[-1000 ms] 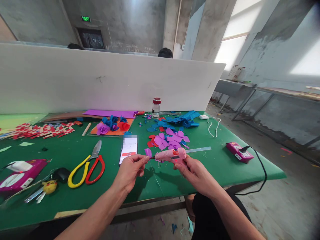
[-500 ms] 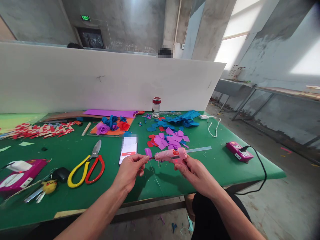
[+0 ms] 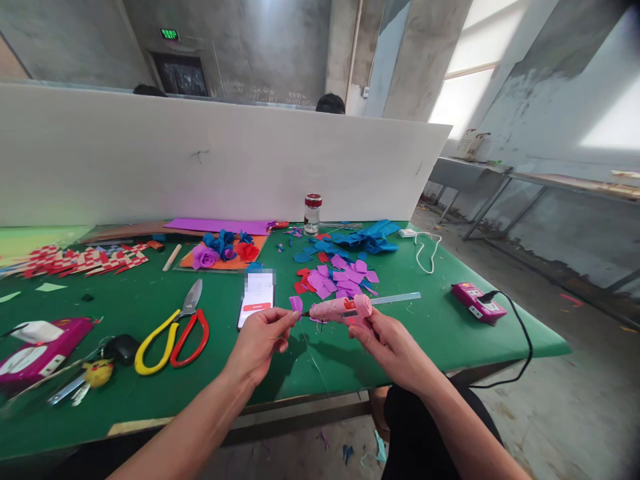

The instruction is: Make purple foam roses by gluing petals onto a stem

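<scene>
Between thumb and fingertips, my left hand (image 3: 266, 339) pinches a small purple paper petal (image 3: 296, 304). My right hand (image 3: 395, 343) is wrapped round the handle of a pink hot glue gun (image 3: 340, 308), whose nozzle points left at the petal, very close to it. A clear glue stick (image 3: 400, 298) juts from the gun's back end. Thin glue strings hang below the petal. Just beyond the hands lies a pile of purple paper petals (image 3: 345, 279) with a few red petals (image 3: 302, 285). A lit phone (image 3: 258, 300) lies behind my left hand.
Scissors (image 3: 187, 323), a keyring with a yellow figure (image 3: 99, 372) and a purple power strip (image 3: 45, 350) occupy the left. Finished paper flowers (image 3: 220, 250) rest on an orange sheet. A lidded glass jar (image 3: 313, 215) stands by the white partition (image 3: 225, 167). Another power strip (image 3: 477, 303) sits right.
Both hands keep nearly the same place. The glue gun and its stick have shifted very slightly left, and the view has moved a little.
</scene>
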The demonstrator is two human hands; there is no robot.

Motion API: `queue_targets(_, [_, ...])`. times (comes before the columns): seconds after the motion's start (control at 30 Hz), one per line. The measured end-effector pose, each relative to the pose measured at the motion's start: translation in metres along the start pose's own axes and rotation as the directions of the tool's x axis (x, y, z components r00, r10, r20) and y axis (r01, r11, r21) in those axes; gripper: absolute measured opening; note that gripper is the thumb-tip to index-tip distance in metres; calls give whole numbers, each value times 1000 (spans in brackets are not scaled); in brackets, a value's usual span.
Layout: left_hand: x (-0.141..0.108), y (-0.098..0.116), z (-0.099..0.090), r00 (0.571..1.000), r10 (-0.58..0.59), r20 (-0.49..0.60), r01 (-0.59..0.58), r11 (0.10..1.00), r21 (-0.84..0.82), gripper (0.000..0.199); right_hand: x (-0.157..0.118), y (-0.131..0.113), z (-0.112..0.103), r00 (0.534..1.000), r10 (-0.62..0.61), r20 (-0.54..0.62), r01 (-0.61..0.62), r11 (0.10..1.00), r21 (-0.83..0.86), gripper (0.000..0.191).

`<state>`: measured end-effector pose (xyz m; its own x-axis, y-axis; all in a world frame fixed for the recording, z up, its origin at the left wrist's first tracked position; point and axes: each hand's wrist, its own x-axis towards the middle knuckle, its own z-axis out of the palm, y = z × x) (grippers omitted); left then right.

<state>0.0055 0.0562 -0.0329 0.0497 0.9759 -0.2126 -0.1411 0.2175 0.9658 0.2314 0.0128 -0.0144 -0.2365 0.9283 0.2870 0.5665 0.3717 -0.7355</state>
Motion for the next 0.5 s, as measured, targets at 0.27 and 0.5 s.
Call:
queue_targets(0.27, [-1,3,-1,1000,8,4,-7,998,-68,35,-1,4,-4,999,38,-2,-37,998,56,30])
queue_targets(0.5, [-1,-1,1,997,-58,44,65,980,-186,32,5,16,-14,967,187,173,-247,853,459,41])
